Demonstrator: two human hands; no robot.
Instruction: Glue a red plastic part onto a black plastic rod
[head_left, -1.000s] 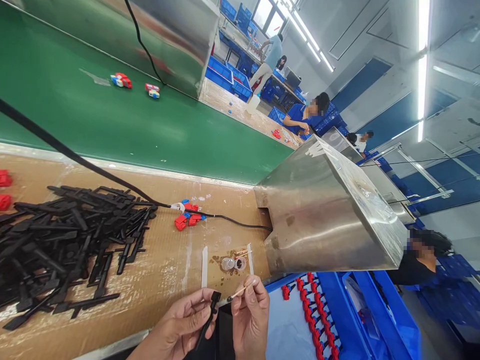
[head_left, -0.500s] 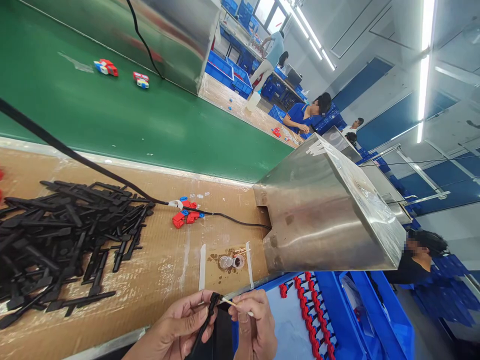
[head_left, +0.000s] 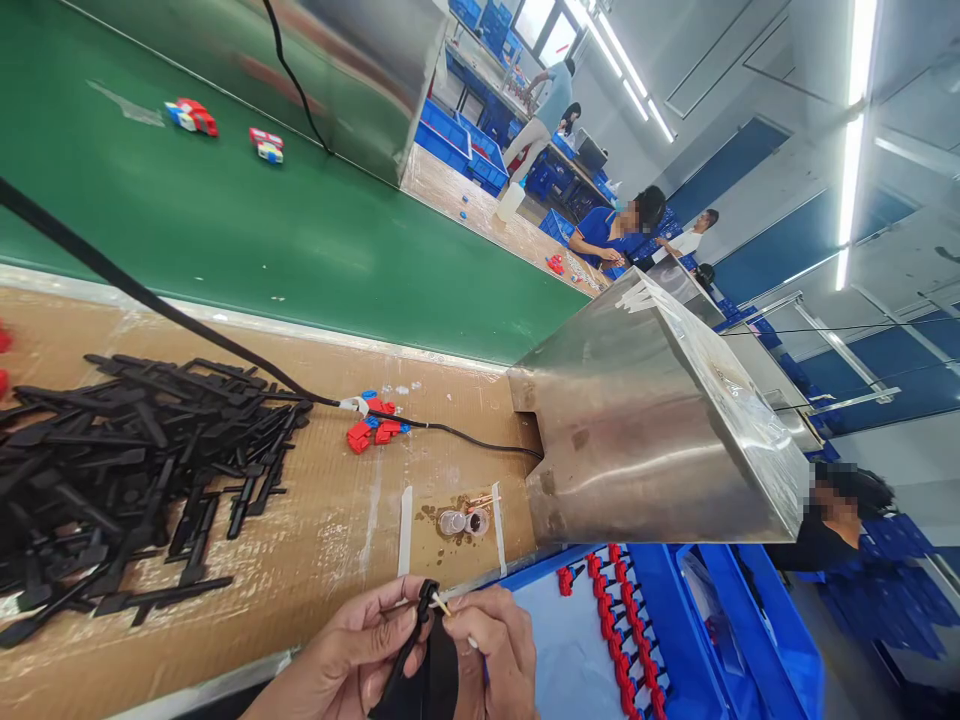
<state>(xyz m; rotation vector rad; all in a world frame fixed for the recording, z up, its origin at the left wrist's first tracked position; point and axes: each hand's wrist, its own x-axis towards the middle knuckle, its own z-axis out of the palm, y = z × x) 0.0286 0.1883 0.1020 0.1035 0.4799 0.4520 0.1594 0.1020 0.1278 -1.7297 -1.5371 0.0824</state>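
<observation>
While both hands work low at the near edge of the bench (head_left: pixel 322 560), the left hand (head_left: pixel 360 655) has thumb and fingers clamped on a black strip (head_left: pixel 411 640). It holds the strip tilted, head end up. Right beside it, the right hand (head_left: pixel 491 650) pinches a thin stick (head_left: pixel 444 606) between thumb and fingertips. The stick's tip points at the strip's head and seems to touch it, though that spot is too small to be sure.

Just to the right of the hands, a blue tray (head_left: pixel 562 650) carries rows of red pieces (head_left: pixel 622 630). A little further up the bench, two small round pots (head_left: pixel 465 522) sit between white tape strips, with brown stains around them. Off to the left, a big heap of black strips (head_left: pixel 127 470) sprawls across the brown surface.

Beyond the pots lies a small cluster of red and blue parts (head_left: pixel 375 430). A black cable (head_left: pixel 187 325) passes over them and runs into the steel housing (head_left: pixel 652 430) on the right. Past that is the green conveyor belt (head_left: pixel 315 240), with two small coloured assemblies (head_left: pixel 191 115) lying on it. Far back, other people (head_left: pixel 615 235) are bent over their own benches among blue crates.
</observation>
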